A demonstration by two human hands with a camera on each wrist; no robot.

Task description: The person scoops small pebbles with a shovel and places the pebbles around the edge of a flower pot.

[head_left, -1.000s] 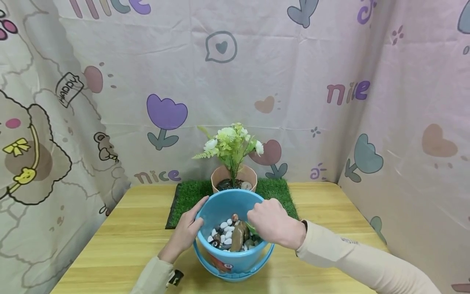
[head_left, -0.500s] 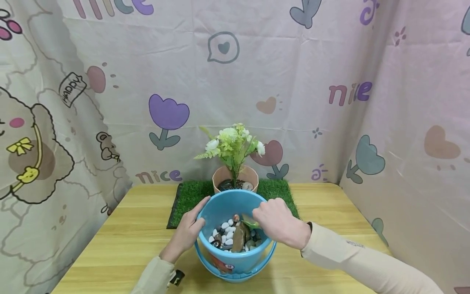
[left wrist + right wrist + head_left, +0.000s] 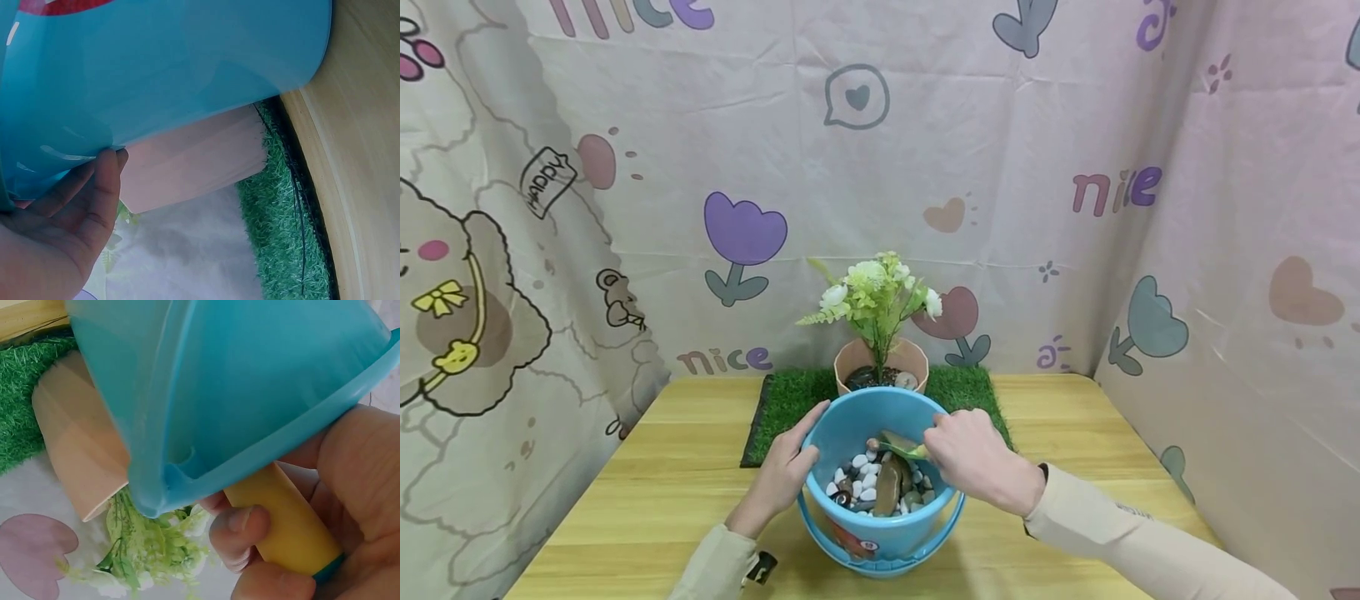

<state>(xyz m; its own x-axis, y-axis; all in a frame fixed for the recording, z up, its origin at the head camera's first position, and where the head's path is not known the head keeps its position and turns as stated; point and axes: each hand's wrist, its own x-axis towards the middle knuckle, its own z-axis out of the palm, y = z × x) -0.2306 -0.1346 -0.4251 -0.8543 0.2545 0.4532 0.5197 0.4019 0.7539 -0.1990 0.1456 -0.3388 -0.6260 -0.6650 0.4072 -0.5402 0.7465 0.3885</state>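
Observation:
A blue plastic bucket [image 3: 857, 417] stands on the table, with white, grey and brown pebbles [image 3: 867, 482] and a larger brown stone [image 3: 889, 486] inside. My left hand [image 3: 781, 473] grips its left rim, thumb over the edge and fingers against the outer wall. At the right rim my right hand [image 3: 976, 458] holds a small garden trowel [image 3: 901, 442]. The trowel's yellow handle [image 3: 287, 522] is wrapped by the fingers in the right wrist view. Its blade reaches into the bucket above the pebbles; whether anything lies on it I cannot tell.
Just behind the bucket, a pink pot [image 3: 844, 367] with white flowers [image 3: 868, 283] stands on an artificial grass mat [image 3: 973, 396]. The bucket's handle [image 3: 827, 548] hangs down in front. A printed cloth [image 3: 1030, 250] surrounds the wooden table [image 3: 647, 475].
My right hand has shifted slightly right, and the trowel's blade has come up from among the stones into view. The left hand and bucket stay in place.

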